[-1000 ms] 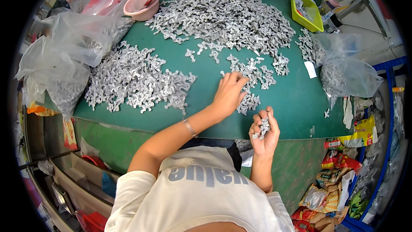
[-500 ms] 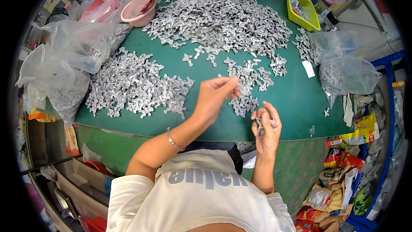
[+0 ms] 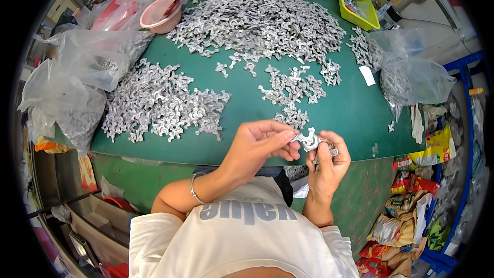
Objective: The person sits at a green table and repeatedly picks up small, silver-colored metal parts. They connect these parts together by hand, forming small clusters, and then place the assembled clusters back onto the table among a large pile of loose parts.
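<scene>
Fingers of the left hand [image 3: 257, 146] are pinched shut on a small metal part [image 3: 310, 140], held up at the near edge of the green table [image 3: 247, 108] — likely for a closer look. The right hand [image 3: 327, 162] is curled tight around several more parts, kept as a ready stock. Loose piles of parts [image 3: 159, 103] are spread on the table — within reach.

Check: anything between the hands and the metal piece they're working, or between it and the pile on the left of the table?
No. Left hand and right hand both touch the metal piece. Bare green table lies between it and the left pile.
</scene>
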The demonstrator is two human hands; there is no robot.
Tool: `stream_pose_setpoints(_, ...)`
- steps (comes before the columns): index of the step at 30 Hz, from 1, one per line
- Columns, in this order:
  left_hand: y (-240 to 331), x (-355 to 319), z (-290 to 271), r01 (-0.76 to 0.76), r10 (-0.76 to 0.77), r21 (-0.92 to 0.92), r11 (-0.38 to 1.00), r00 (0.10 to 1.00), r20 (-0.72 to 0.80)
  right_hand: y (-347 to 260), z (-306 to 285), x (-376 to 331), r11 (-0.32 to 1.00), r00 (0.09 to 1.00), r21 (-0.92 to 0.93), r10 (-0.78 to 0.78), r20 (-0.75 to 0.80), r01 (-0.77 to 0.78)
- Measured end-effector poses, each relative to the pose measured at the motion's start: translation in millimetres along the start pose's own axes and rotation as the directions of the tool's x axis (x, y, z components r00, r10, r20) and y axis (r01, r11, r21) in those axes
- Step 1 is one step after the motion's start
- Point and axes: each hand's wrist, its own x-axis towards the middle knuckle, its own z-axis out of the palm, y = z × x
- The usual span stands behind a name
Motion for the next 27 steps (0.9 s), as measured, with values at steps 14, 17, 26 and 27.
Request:
stream_pose_setpoints(14,7,-9,2,0.049,-0.058,0.073,0.996,0.990,0.131,-9,3,-5,0.989,0.999,0.148,-0.022,0.047,0.015)
stream_pose_setpoints(17,8,-13,5,-0.002,-0.019,0.130,0.992,0.987,0.158,-9,2,-4,0.978,0.995,0.206,-0.047,0.090,0.027)
stream_pose_setpoints(26,8,-18,12,-0.121,0.056,0.263,0.957,0.969,0.243,-15,2,-6,0.979,0.992,0.191,-0.088,0.093,0.069)
stream_pose_setpoints(27,9,-18,12,-0.126,0.057,0.269,0.955,0.967,0.248,-16,2,-6,0.979,0.991,0.193,-0.089,0.101,0.069)
